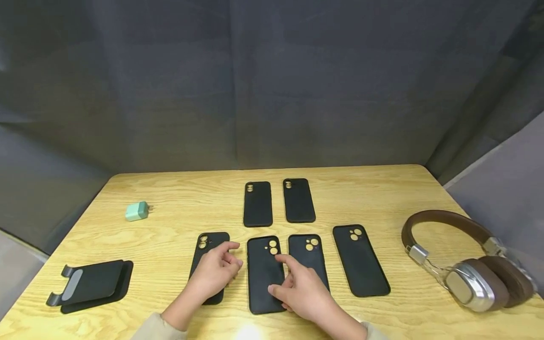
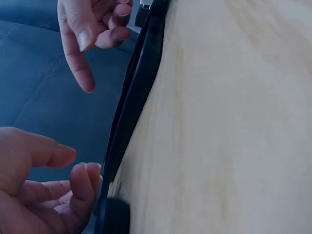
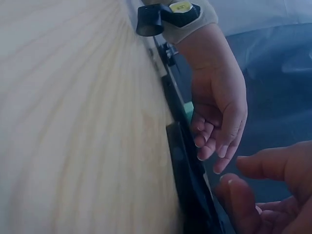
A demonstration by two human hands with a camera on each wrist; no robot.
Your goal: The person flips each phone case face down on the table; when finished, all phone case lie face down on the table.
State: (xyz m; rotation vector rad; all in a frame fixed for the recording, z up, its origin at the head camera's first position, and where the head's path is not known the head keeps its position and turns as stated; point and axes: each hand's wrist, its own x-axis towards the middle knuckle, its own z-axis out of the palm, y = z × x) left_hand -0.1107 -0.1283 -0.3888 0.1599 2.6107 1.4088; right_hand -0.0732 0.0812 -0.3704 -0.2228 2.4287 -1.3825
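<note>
Over middle phone case [image 1: 263, 276]: right hand [image 1: 302, 290] grip spread, fingertips resting; left hand [image 1: 216, 269] loosely curled, holding nothing.

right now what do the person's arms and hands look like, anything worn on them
Both hands are bare: no gloves and no rings in view. The left hand and right hand come out of light beige sleeves with snug cuffs. In the right wrist view, a black device with a small yellow label sits strapped over the left cuff. Fingernails are short and unpainted.
</note>
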